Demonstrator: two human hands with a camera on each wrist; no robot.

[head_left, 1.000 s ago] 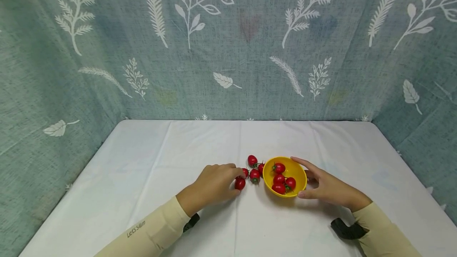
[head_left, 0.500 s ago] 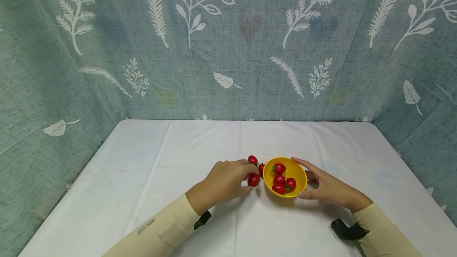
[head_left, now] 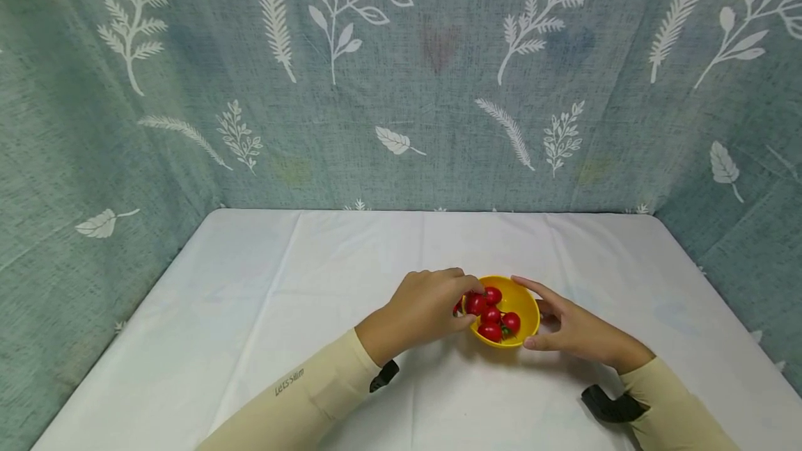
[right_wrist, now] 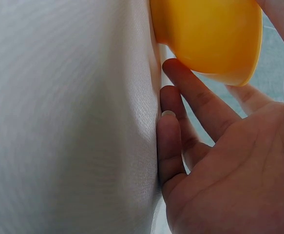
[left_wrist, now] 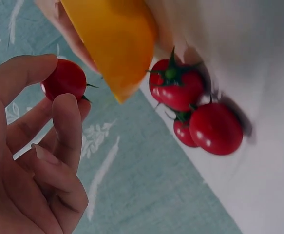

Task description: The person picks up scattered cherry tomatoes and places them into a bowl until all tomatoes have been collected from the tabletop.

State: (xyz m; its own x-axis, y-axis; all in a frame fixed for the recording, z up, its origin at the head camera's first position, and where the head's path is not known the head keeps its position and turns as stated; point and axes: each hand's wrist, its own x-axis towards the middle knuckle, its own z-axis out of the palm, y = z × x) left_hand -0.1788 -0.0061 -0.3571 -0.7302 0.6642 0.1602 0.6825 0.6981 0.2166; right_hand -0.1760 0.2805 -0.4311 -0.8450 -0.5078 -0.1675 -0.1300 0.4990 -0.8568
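Observation:
My left hand (head_left: 429, 306) pinches a red cherry tomato (head_left: 475, 303) between thumb and fingers at the left rim of a yellow bowl (head_left: 525, 301). In the left wrist view that pinched tomato (left_wrist: 65, 79) shows clear of the table, its green stem pointing away from the palm. My right hand (head_left: 576, 331) holds the bowl from the right, with thumb and forefinger at opposite parts of its rim. Several cherry tomatoes (head_left: 491, 332) lie inside. Seen from the left wrist, more cherry tomatoes (left_wrist: 216, 128) cluster on the cloth beside the bowl, mostly hidden by the left hand in the head view.
A white cloth (head_left: 326, 256) covers the table. Green-grey curtains (head_left: 401, 103) with white leaf prints hang behind it and along both sides. Black wrist straps (head_left: 614, 406) show below the sleeves.
My left hand has gripped a cherry tomato from the cluster and carried it rightward to the bowl's rim. The right hand and bowl have stayed almost in place.

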